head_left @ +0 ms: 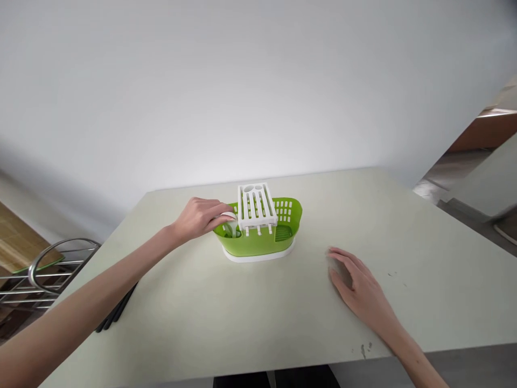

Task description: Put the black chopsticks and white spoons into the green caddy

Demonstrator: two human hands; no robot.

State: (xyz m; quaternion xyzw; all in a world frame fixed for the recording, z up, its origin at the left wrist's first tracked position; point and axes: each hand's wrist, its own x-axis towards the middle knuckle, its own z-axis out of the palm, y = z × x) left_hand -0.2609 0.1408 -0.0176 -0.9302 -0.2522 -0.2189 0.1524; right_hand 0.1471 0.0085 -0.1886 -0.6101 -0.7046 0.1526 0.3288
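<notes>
A green plastic caddy (pixel 255 248) with slotted walls and a white base stands near the middle of the table. Across its top sits a white slotted rack (pixel 257 215) with small hooks along the front. My left hand (pixel 204 218) is at the caddy's left end, its thumb and fingers closed on a small white utensil (pixel 230 216). The lower part of that utensil reaches down into the left compartment; its exact kind is unclear. To the right of the caddy, my right hand (pixel 357 283) rests low over the table, fingers and thumb apart, holding nothing.
Several black handles (pixel 117 312) lie at the table's left edge, partly hidden by my left forearm. Left of the table is a metal wire rack (pixel 52 269) with a wooden board (pixel 24 237). A pale wall (pixel 258 97) rises behind the table (pixel 210 318).
</notes>
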